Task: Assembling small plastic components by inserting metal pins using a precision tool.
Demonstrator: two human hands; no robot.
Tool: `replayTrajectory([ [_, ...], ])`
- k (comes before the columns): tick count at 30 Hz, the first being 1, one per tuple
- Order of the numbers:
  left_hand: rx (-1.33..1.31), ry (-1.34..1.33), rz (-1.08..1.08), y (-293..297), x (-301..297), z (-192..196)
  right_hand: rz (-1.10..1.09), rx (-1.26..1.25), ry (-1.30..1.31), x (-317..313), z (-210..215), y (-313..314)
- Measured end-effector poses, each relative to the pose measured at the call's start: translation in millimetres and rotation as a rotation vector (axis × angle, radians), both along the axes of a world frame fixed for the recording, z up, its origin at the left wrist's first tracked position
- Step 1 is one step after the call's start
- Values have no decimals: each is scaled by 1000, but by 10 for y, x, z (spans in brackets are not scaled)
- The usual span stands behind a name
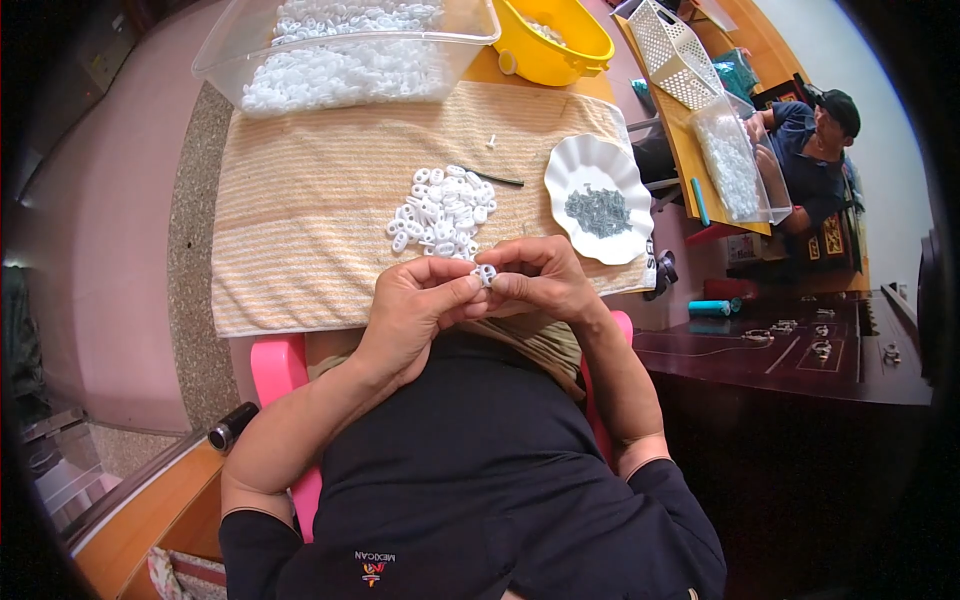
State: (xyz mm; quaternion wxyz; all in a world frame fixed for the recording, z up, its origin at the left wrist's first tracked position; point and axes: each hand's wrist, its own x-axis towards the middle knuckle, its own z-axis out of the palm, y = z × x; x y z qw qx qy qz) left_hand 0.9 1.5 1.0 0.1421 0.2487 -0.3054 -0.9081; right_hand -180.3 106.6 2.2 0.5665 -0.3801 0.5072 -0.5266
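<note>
A small white plastic piece with round holes [486,272] is pinched between the fingertips of both hands, just off the towel's near edge. My left hand [425,293] is closed on its left side, and my right hand [543,282] grips it from the right. Right beyond my fingers lies a loose pile of similar white oval pieces [440,212] on the striped towel [300,220]. A thin black rod [500,180] touches the pile's far right side. To the right, a white scalloped plate [567,165] holds many tiny grey parts [598,211].
At the far side stand a clear plastic tub [215,60] full of white pieces and a yellow basin [560,68]. One small white part [491,141] lies alone on the towel. Another person [815,150] sits at a side table with a similar tub [730,170].
</note>
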Motion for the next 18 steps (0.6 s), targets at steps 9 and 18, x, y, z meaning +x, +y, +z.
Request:
replayTrajectory([
  [9, 61, 42, -7, -24, -6, -11, -43, -41, -17, 9, -25, -9],
  [18, 157, 95, -29, -31, -9, -46, 5, -102, -81, 12, 17, -1],
])
